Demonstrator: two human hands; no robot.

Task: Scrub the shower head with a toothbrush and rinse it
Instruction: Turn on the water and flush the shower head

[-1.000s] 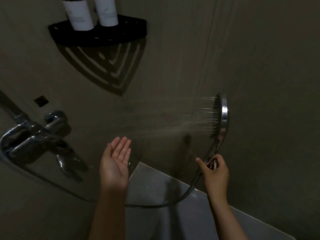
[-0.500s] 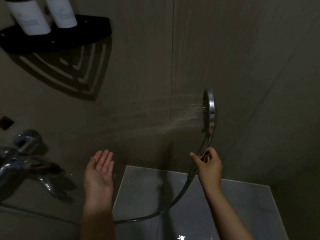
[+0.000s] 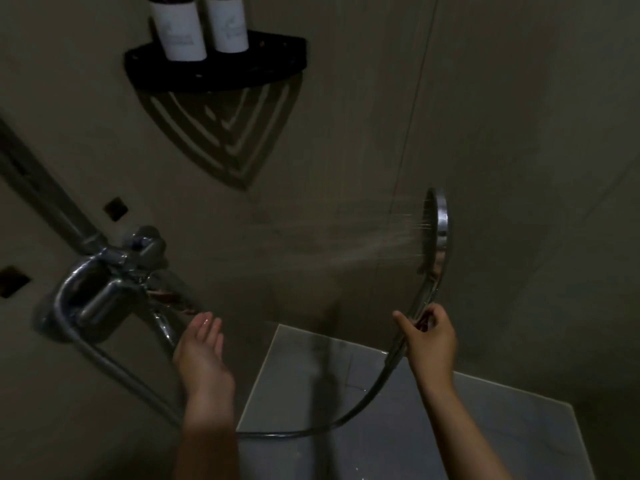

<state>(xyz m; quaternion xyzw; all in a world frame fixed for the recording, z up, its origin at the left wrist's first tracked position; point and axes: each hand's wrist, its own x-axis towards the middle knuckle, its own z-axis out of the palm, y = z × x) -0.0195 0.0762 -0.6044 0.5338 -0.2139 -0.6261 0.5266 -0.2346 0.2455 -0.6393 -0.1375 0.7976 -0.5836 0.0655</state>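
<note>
While gripping the shower head (image 3: pixel 440 223) by its chrome handle (image 3: pixel 424 299) with the right hand (image 3: pixel 431 337), fingers curled round it and thumb poking out to the left, holding the round face upright above the fist, edge-on to the camera, facing left. (Catching a reddish glint (image 3: pixel 423 323) among those fingers, too dim to name.) Throwing a fine fan of water (image 3: pixel 374 244) leftward along the wall (image 3: pixel 519 133), thinning out toward the middle. Holding the left hand (image 3: pixel 202 351) out flat and relaxed, palm up, fingers straight and close together, carrying nothing, wet shine on the fingertips. Hovering well left of the shower head and lower than the spray, fingertips right by the tap's lever (image 3: pixel 180 303); touching or not, impossible to tell in this gloom.

Following the metal hose (image 3: pixel 363 403) down from the handle now, sagging across the pale ledge (image 3: pixel 502 427) and running off toward the left forearm. Moving outward: picking out the chrome mixer tap (image 3: pixel 100 289) on the left wall, a riser pipe (image 3: pixel 45 195) climbing away up-left, two dark square insets (image 3: pixel 116 208) nearby. Looking higher: finding a black corner shelf (image 3: pixel 270 64) carrying two white-labelled bottles (image 3: pixel 178 29) side by side, casting a slatted triangular shadow (image 3: pixel 221 140) just beneath.
</note>
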